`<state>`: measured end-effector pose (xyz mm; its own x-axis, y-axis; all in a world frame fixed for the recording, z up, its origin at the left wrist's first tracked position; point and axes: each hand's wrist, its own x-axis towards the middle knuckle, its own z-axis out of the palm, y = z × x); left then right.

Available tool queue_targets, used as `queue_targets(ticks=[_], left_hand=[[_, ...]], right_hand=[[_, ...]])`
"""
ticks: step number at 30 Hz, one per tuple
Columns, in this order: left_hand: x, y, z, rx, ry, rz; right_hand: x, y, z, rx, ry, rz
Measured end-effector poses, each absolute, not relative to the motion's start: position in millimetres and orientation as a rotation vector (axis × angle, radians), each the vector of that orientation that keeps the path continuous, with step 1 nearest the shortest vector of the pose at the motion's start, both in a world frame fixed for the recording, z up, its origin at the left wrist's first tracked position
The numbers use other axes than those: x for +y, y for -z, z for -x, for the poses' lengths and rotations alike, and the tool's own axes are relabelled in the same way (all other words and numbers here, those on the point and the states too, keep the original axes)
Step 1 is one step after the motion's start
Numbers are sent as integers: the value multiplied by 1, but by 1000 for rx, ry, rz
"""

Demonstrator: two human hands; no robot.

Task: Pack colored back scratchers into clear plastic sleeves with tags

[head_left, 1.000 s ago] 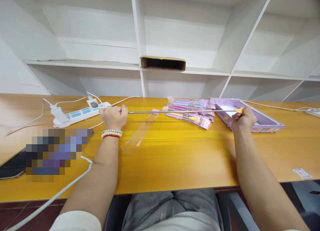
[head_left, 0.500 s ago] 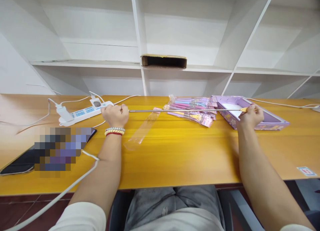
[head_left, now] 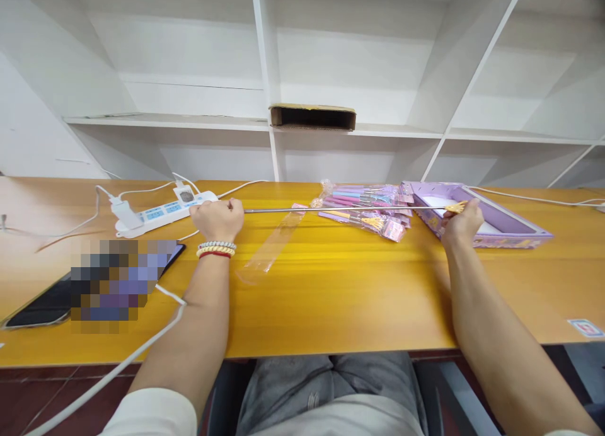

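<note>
A telescopic back scratcher [head_left: 283, 210] is drawn out level between my hands, its thin metal rod spanning the table. My left hand [head_left: 218, 220] is closed round one end, hiding the handle. At the other end, my right hand [head_left: 463, 222] pinches the small yellow claw-shaped head. Behind the rod lies a pile of bagged back scratchers [head_left: 362, 200] with pink, blue and purple handles. An opened clear plastic sleeve [head_left: 269, 250] lies flat below the rod. Just beyond my right hand is a purple box [head_left: 515, 239] with a white bottom.
A white power strip [head_left: 161, 217] with plugs and cables sits behind my left hand. A phone or tablet [head_left: 40, 304], partly blurred out, lies at the left. One white cable [head_left: 118, 367] crosses my left forearm. A cardboard box [head_left: 312, 118] rests on the white shelf.
My right hand has shifted slightly left and changed its hold, so more of the yellow claw head shows. My left hand keeps its grip in nearly the same place.
</note>
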<state>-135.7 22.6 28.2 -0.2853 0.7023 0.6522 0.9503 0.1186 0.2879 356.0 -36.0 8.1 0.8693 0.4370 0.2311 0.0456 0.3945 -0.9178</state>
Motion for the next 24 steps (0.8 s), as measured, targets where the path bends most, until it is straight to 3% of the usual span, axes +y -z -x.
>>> queue_targets(ticks=[3, 15, 24], left_hand=[[20, -32, 135, -2093, 956, 1626], [-21, -38, 40, -2025, 695, 1991], [-45, -25, 4, -1971, 648, 2245]], right_hand=[[-33, -5, -348, -527, -205, 1152], [-41, -3, -231, -1223, -596, 1136], [-47, 12, -200, -1426, -580, 1147]])
